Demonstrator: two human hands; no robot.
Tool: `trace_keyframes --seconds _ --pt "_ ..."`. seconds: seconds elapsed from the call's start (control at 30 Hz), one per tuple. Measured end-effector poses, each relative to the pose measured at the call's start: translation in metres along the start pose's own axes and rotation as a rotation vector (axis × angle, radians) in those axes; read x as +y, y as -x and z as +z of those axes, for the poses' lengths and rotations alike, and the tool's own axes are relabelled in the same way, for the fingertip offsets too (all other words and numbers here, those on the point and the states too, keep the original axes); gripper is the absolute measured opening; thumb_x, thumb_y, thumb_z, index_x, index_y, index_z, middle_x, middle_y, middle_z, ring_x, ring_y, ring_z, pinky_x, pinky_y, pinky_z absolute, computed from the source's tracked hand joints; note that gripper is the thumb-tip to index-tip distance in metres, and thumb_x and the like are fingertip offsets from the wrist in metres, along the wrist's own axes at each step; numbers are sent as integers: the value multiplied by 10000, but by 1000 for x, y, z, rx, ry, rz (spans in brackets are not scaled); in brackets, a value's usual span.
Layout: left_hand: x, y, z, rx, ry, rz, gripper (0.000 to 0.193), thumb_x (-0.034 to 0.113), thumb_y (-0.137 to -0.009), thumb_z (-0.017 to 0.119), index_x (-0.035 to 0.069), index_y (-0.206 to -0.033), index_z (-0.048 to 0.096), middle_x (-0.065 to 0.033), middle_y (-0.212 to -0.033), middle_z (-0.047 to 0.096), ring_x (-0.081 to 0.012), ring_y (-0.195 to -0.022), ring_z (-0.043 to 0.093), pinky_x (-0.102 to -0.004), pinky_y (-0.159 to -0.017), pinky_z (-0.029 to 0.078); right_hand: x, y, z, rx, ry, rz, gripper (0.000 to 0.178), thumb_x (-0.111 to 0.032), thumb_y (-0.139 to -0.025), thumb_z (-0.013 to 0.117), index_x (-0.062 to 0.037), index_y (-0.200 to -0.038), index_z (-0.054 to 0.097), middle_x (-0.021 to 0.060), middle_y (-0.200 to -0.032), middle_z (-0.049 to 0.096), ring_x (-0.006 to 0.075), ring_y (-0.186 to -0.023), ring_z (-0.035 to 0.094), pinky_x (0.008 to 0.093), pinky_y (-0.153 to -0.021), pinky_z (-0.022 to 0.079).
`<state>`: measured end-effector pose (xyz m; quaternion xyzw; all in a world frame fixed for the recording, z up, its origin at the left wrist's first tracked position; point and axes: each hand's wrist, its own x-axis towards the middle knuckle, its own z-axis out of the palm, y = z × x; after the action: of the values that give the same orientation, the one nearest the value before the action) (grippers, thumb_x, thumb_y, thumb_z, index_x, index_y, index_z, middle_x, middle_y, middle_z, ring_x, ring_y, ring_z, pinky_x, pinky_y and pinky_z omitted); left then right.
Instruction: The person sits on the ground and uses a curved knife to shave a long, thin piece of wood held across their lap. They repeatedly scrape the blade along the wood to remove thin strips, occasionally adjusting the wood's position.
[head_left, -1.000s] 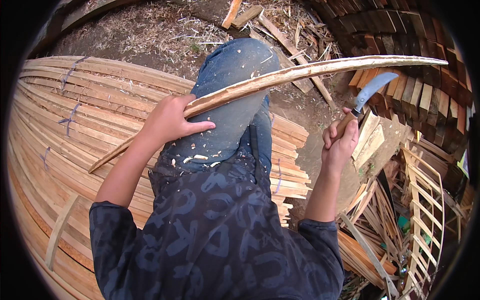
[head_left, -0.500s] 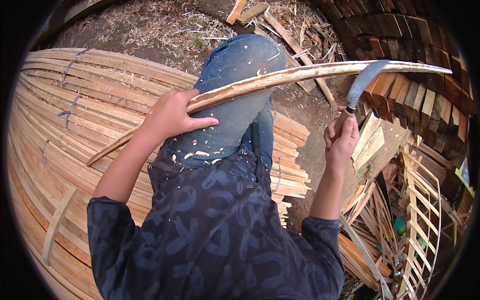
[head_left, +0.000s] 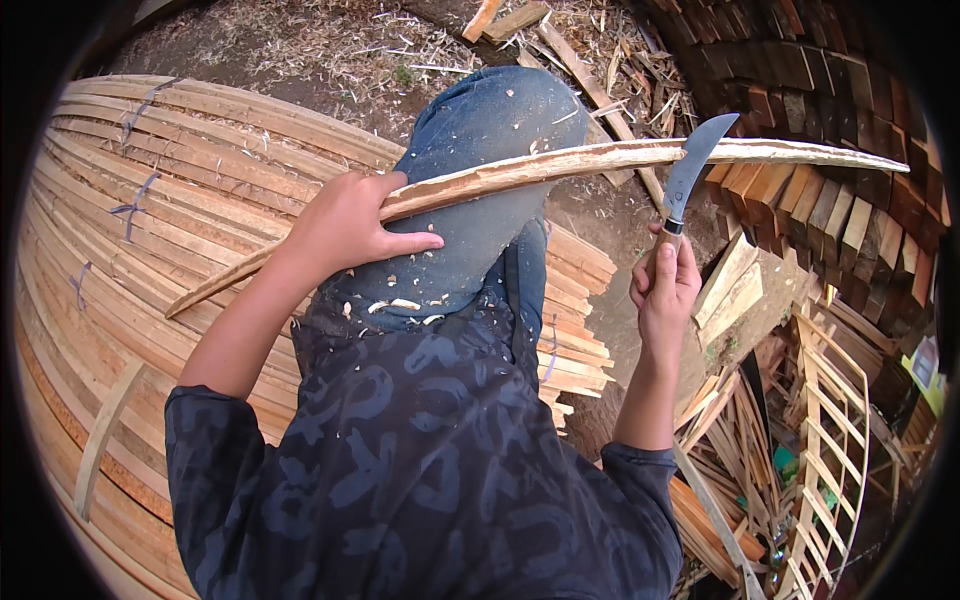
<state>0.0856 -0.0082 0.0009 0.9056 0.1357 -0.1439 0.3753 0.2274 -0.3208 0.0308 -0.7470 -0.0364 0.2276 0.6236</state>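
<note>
Knife [head_left: 685,182] shifted leftward across wooden strip [head_left: 545,166], hiding part; contact unclear.

Dark patterned shirt [head_left: 420,450] — blue jeans [head_left: 460,235]

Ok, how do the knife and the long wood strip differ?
The knife is far shorter than the wood strip. The knife's blade is smooth grey metal; the wood strip is rough, pale and brown. The right hand holds the knife, the left hand the wood strip. Both are curved.
</note>
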Motion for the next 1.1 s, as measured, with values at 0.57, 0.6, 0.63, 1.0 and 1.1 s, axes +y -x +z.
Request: trace_keyframes --seconds 0.57,0.6,0.63,1.0,1.1 --pt "-3 -1 1 18 -2 12 778 594 -622 766 -78 -998 653 -252 -752 650 -388 -771 652 -413 -733 515 7 24 13 -202 168 68 287 -212 -992 474 7 -1158 559 -29 -589 418 28 -469 359 185 -427 277" --pt "-2 0 1 10 11 7 776 592 -622 767 -79 -996 653 -252 -752 650 -387 -768 652 -412 -732 516 -1 18 8 -133 174 -8 294 -202 -987 490 12 -1175 564 -32 -597 426 23 -489 374 188 -436 288" --pt "0 0 -3 1 24 2 774 589 -622 768 -79 -995 653 -252 -753 650 -386 -765 653 -411 -730 516 -3 14 1 -18 14 -12 309 -225 -994 478 16 -1172 554 -25 -589 426 25 -471 369 191 -410 275" --pt "3 -2 -3 -27 16 -11 774 586 -623 767 -82 -997 651 -253 -778 654 -382 -771 653 -410 -737 514 5 17 6 -133 68 122 294 -248 -1003 457 8 -1119 545 -35 -569 405 24 -444 349 184 -390 253" --pt "-2 -1 0 -1 16 0 778 584 -622 770 -83 -1004 650 -256 -783 654 -382 -774 653 -410 -736 514 7 19 -3 -109 76 24 272 -237 -1007 446 -6 -1113 544 -34 -564 400 20 -438 343 184 -387 249"
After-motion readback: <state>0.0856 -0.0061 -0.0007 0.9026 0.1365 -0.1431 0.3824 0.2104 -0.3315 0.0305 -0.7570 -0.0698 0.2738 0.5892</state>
